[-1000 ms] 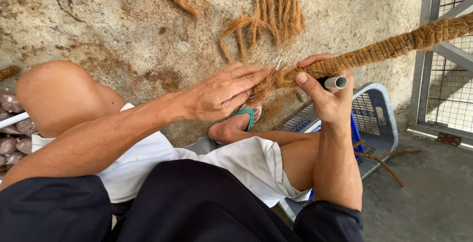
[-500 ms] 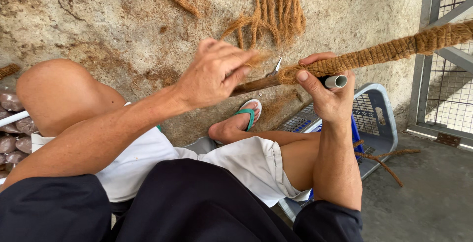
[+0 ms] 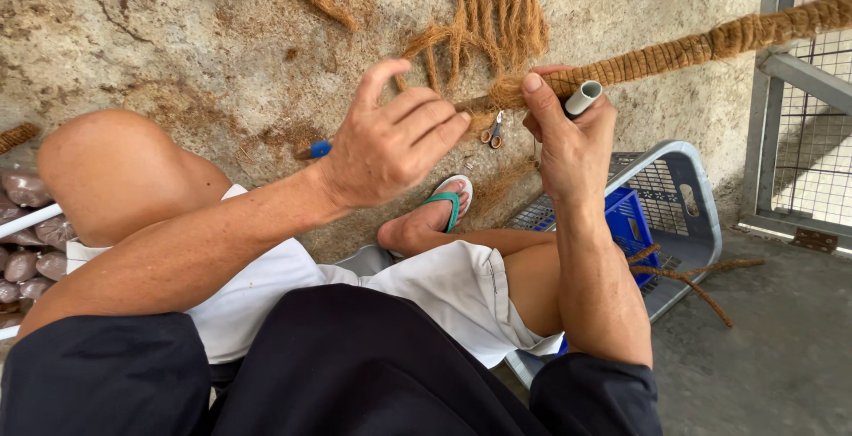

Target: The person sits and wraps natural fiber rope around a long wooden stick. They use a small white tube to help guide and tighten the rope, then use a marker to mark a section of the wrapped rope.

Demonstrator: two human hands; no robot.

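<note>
Pipe (image 3: 583, 98) end sticks out above my right hand (image 3: 568, 148), which clamps it to steady the coir wrapping (image 3: 701, 46); my left hand (image 3: 390, 143) hovers beside, fingers loosely spread, holding nothing I can see.

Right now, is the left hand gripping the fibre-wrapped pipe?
No, the left hand hovers open beside it; only the right hand grips the fibre-wrapped pipe.
</note>
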